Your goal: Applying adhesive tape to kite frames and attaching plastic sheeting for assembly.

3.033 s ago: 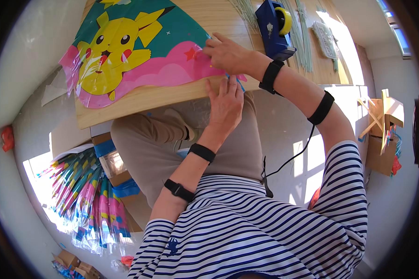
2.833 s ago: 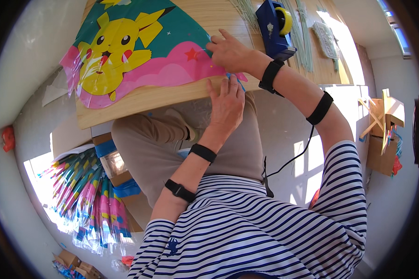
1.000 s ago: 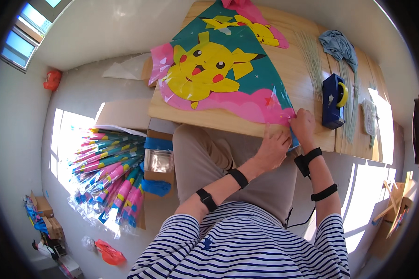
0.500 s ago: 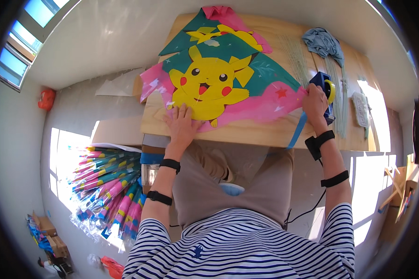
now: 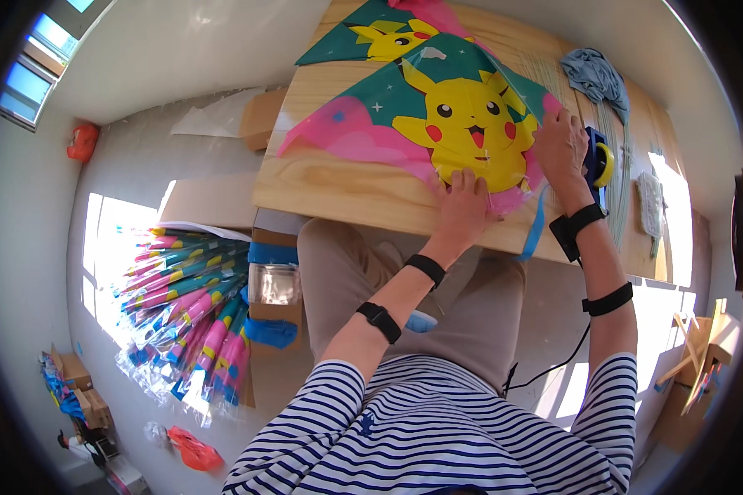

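While bracing printed sheet (image 5: 470, 124) at six o'clock with left hand (image 5: 464, 210), steadying at three with right hand (image 5: 564, 151), likely against curling; pinching or pressing, cannot tell.

From my remote station I read a small workshop: a printed plastic sheet (image 5: 470, 120) spread on a wooden worktop (image 5: 338, 186), tape dispenser (image 5: 600, 175) and thin rods (image 5: 627, 194) at right, bagged rolls (image 5: 190, 301) fanned out to the left, and, blurred at near left, what seem to be cardboard boxes (image 5: 96, 407).
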Tool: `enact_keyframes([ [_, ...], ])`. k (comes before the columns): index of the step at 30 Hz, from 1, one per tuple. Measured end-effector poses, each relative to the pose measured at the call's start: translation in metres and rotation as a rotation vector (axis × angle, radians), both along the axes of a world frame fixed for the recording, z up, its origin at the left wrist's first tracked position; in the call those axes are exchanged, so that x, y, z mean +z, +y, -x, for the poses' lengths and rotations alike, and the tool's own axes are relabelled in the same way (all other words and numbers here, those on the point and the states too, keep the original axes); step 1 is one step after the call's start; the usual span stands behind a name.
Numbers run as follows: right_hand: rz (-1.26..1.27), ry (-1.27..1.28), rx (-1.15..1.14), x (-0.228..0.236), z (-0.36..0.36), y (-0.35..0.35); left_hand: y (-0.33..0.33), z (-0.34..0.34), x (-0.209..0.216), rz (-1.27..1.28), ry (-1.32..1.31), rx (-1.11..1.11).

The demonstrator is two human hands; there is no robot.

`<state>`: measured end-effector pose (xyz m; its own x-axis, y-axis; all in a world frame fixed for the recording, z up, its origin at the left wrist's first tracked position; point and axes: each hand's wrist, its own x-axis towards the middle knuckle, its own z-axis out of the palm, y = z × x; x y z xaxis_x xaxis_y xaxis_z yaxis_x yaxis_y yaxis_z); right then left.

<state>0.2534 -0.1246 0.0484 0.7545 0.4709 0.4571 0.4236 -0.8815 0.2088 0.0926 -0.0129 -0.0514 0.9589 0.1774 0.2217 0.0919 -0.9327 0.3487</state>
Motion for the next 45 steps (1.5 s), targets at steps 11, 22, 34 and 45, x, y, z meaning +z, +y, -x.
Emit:
enact_keyframes([
  [11,-0.090,0.574,0.430,-0.092,0.059,0.004,0.039,0.057,-0.003,0.080,-0.002,-0.237],
  [22,0.045,0.482,0.365,-0.127,-0.004,0.004,0.173,0.099,-0.013,0.026,0.049,0.246],
  [34,0.129,0.261,0.203,-0.104,0.000,0.052,0.135,0.096,0.001,0.205,0.046,0.019],
  [45,-0.442,0.585,0.538,-0.076,0.139,0.076,0.316,0.327,-0.109,0.507,-0.269,1.097],
])
